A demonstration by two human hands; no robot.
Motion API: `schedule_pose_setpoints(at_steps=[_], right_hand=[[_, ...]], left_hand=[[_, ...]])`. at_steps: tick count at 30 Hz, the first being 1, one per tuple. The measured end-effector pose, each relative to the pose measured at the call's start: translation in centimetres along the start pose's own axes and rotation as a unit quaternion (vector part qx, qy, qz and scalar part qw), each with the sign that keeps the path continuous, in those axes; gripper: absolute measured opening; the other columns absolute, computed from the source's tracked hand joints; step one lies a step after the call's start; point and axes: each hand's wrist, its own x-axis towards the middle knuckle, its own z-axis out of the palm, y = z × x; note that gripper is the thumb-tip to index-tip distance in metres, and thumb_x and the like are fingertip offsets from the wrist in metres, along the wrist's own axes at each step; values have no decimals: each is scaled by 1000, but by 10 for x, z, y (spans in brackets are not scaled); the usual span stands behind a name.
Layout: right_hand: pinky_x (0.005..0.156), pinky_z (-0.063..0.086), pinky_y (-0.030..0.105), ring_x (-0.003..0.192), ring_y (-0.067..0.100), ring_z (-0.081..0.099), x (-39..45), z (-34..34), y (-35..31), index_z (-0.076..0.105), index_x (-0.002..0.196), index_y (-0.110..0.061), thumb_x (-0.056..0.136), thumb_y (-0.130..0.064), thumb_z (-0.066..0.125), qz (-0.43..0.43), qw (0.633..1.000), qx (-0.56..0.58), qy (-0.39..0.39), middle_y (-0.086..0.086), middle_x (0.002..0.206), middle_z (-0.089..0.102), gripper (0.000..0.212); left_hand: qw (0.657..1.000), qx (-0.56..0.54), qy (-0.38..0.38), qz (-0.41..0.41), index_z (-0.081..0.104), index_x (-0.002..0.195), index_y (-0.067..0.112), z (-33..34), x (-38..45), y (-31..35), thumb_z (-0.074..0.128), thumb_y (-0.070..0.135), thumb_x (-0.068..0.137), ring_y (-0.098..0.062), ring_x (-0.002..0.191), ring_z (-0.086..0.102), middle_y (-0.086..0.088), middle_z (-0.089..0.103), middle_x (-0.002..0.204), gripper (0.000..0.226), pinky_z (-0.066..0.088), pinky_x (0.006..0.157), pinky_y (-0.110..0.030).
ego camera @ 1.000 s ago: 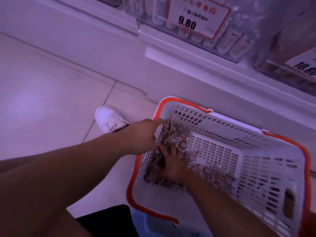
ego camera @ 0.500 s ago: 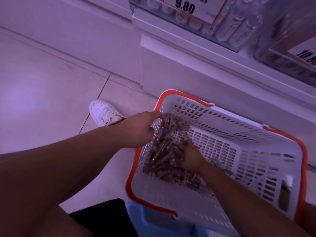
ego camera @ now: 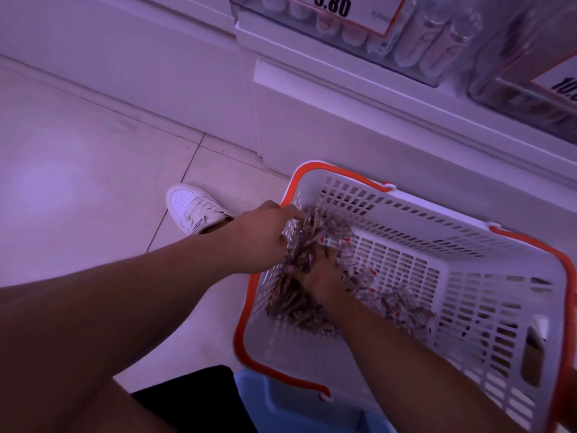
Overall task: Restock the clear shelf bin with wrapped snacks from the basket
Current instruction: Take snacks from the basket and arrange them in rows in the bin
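A white price card with a red border hangs at the top edge of the view, on the front of the clear shelf bin; its bold black figures read "9.80", and the small print beside them is too faint to read. A second card at the right edge shows only the start of a price, "10". Behind the glossy, transparent bin wall stand rounded, pale packages, blurred.

Below the shelf's plain white ledge sits the basket: white plastic, rectangular, its walls and floor pierced with rows of small slots, its rim edged in orange. It rests on a light-blue plastic piece over the smooth, pale tiled floor.

The wrapped snacks lie heaped in the basket's left corner, thin brown sticks in crinkled clear wrappers with small red marks, and a looser trail spreads toward its right side. The left hand reaches over the basket's left rim, its fingers curled around a bunch of the snacks. The right hand is down in the heap, fingers closed into the same bunch. A white laced sneaker stands on the floor left of the basket.
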Motion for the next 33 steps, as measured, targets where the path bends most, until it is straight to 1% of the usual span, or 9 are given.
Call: schedule_pose_setpoints(at_steps=[2, 5, 14, 20, 23, 26, 29, 31, 33], right_hand=[[113, 30, 55, 137, 44, 36, 3, 2, -10, 31, 148, -22, 74, -66, 69, 60, 997, 10, 50, 16, 152, 26, 94], [114, 19, 64, 140, 50, 23, 7, 8, -26, 14, 154, -24, 75, -70, 64, 112, 993, -27, 38, 22, 157, 10, 104], [99, 47, 49, 120, 40, 52, 3, -4, -11, 36, 141, -19, 79, -55, 63, 2, 997, -68, 37, 15, 134, 46, 76], [111, 30, 57, 139, 46, 26, -3, 14, -32, 18, 149, -8, 91, -58, 50, 48, 990, -131, 10, 26, 152, 23, 83], [106, 35, 60, 138, 43, 30, 0, 15, -42, 20, 151, -14, 92, -56, 51, 94, 992, -78, 20, 20, 152, 26, 78], [104, 43, 47, 127, 38, 47, 6, 8, -31, 39, 144, -17, 89, -45, 63, 37, 998, -24, 47, 17, 140, 46, 66], [92, 50, 30, 104, 33, 63, 10, -12, -14, 63, 118, -12, 84, -26, 73, -18, 997, 76, 30, 15, 114, 67, 38], [77, 49, 10, 84, 24, 65, 10, -29, -1, 67, 91, -6, 78, -12, 80, -23, 987, 152, 37, 16, 93, 71, 20], [66, 47, 5, 70, 16, 65, 8, -49, 13, 68, 84, 0, 72, -6, 84, -13, 979, 193, 57, 17, 85, 72, 21]], left_hand=[[1000, -4, 5, -4, 41, 143, 35, 0, 0, 0, 49, 12, 91, -28, 117, 59, -6, 41, 146, 57, 47, 98, -32], [1000, -12, 4, -11, 42, 143, 34, 1, 1, 0, 48, 12, 92, -26, 110, 61, -4, 38, 146, 56, 43, 88, -24], [999, -41, -8, -14, 45, 141, 34, 0, -1, -3, 48, 10, 92, -20, 78, 63, -4, 39, 138, 55, 42, 74, -23], [998, -57, -23, -11, 43, 141, 36, 0, -3, -3, 46, 8, 92, -22, 75, 62, -3, 39, 133, 56, 40, 68, -21], [998, -62, -29, -8, 43, 141, 37, -2, -2, -3, 46, 9, 94, -21, 71, 62, -3, 39, 133, 55, 44, 70, -23], [998, -57, -29, -12, 43, 140, 38, -2, -1, -3, 46, 11, 94, -19, 73, 62, -3, 39, 134, 53, 45, 74, -24], [997, -67, -25, -22, 44, 139, 38, -1, 2, -4, 48, 14, 95, -16, 78, 64, -2, 40, 133, 50, 46, 77, -24], [998, -54, -19, -31, 43, 139, 37, -4, 4, -3, 50, 20, 95, -17, 84, 64, -2, 43, 132, 48, 47, 79, -27], [999, -23, -2, -40, 43, 140, 35, -8, 4, 4, 52, 25, 93, -24, 100, 64, -6, 43, 139, 49, 49, 87, -32]])
